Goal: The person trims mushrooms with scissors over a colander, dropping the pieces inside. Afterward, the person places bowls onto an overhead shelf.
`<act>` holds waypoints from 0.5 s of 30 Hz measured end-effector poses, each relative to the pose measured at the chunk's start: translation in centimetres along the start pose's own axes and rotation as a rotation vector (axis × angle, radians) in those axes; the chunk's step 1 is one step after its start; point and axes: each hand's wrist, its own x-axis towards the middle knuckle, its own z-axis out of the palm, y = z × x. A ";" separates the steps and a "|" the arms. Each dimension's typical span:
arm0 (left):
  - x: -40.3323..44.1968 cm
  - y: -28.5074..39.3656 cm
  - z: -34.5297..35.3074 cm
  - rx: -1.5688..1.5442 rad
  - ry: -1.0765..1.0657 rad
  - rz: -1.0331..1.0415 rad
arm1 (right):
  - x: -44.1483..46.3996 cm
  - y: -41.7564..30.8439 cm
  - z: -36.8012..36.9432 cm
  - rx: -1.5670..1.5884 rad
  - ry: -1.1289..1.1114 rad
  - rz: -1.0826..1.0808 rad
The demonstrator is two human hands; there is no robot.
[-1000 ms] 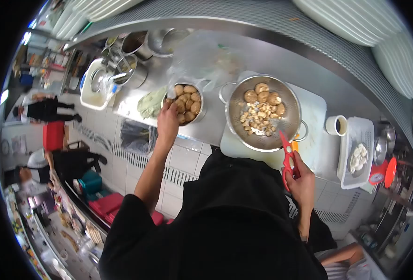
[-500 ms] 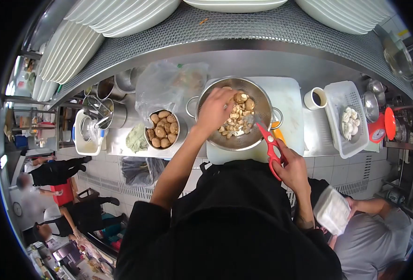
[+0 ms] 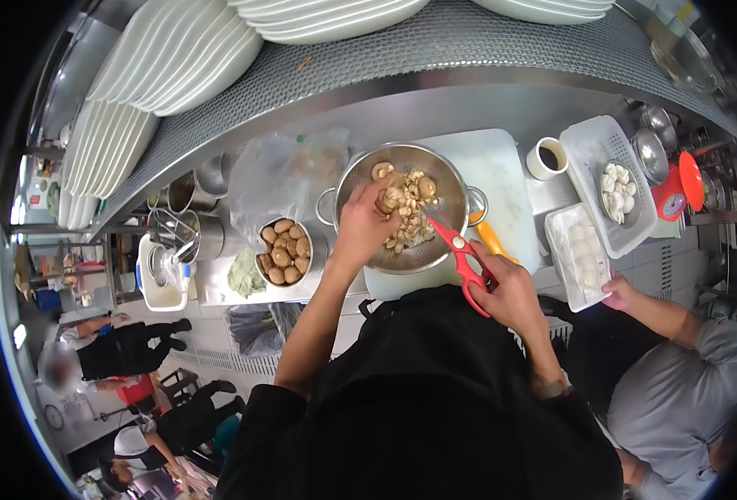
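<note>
My left fingers (image 3: 374, 218) curl around a mushroom (image 3: 392, 198) in the metal colander (image 3: 360, 171); my right fingers (image 3: 495, 285) grip red scissors (image 3: 466, 265), partly closed.

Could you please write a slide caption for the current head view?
Left hand holds a mushroom over chopped pieces in a colander; right hand grips red scissors.

You can read no text, label, brand or number in this view. On the dial of the red scale (image 3: 671, 205), at the right of the frame, the marks are too small for you.
</note>
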 end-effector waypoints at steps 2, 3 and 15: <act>-0.4 0.3 -0.5 -0.037 -0.034 -0.045 | 0.3 -0.1 0.1 0.004 -0.036 -0.029; -0.5 0.5 -0.8 -0.074 -0.075 -0.076 | 0.6 -0.2 0.1 -0.010 -0.075 -0.052; -2.9 0.0 -2.7 -0.761 -0.136 -0.345 | 1.9 -1.5 0.1 0.108 -0.248 -0.090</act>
